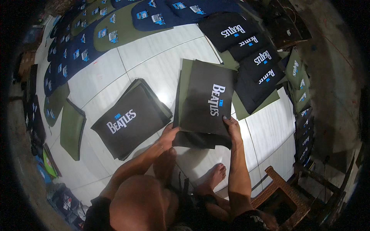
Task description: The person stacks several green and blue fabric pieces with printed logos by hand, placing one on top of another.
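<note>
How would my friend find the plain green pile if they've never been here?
Start with the white tiled floor, then find the person's left hand. Go left from it, past the wide dark printed pile, to a narrower green pile. Unlike the printed green piece just beyond it, its top looks plain.

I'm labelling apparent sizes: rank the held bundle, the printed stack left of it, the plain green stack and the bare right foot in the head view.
1. Held bundle, perhaps enlarged by nearness
2. Printed stack
3. Plain green stack
4. Bare right foot
</note>
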A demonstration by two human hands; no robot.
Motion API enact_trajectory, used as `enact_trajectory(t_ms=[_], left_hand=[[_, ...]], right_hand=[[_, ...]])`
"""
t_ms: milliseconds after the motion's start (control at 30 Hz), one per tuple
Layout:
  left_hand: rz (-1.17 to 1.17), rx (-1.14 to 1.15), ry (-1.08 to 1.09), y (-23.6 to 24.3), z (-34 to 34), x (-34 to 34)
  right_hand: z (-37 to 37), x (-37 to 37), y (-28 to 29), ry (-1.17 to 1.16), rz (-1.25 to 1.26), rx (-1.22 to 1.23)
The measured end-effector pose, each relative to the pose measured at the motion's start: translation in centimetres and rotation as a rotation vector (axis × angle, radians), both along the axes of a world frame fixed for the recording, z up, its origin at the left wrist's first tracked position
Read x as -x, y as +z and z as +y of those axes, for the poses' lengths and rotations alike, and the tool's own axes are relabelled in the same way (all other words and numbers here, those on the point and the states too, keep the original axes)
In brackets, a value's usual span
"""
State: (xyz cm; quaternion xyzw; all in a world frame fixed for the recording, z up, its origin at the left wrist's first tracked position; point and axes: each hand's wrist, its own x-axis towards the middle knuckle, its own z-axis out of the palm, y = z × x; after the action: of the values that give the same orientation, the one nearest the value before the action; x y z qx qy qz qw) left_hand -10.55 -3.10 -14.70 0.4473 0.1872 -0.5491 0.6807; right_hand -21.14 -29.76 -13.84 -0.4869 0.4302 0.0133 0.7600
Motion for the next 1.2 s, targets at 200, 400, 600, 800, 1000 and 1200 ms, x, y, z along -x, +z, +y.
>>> enact_trajectory(t_ms=[200, 400, 600, 800, 1000, 1200], left_hand=[[-0.288, -0.163, -0.021, -0.5, -0.9, 1.0], [-0.300, -0.164, -0.013, -2.1, 0.1, 0.8], [-0.317, -0.408, -0.033, -3.6, 0.2, 0.7], [-0.272, -0.513, -0.015, -3.1, -0.2, 0.4], [-0.356, -0.156, -0.014, -2.2, 0.0, 1.3], [-0.206, -0.400, -0.031, -1.6, -0.6, 0.5]], right_hand=[[-0.1, 0.1, -0.2, 0.011, -0.078, -0.009], [-1.9, 1.4, -2.1, 0.111, -0.064, 0.219], [-2.2, 2.1, -2.8, 0.098, -0.084, 0.278], [-1.6, 3.1, -1.7, 0.009, -0.049, 0.132], [-2.0, 4.2, -0.1, 0.060, -0.062, 0.017], [0.5, 3.8, -0.5, 0.275, -0.087, 0.117]])
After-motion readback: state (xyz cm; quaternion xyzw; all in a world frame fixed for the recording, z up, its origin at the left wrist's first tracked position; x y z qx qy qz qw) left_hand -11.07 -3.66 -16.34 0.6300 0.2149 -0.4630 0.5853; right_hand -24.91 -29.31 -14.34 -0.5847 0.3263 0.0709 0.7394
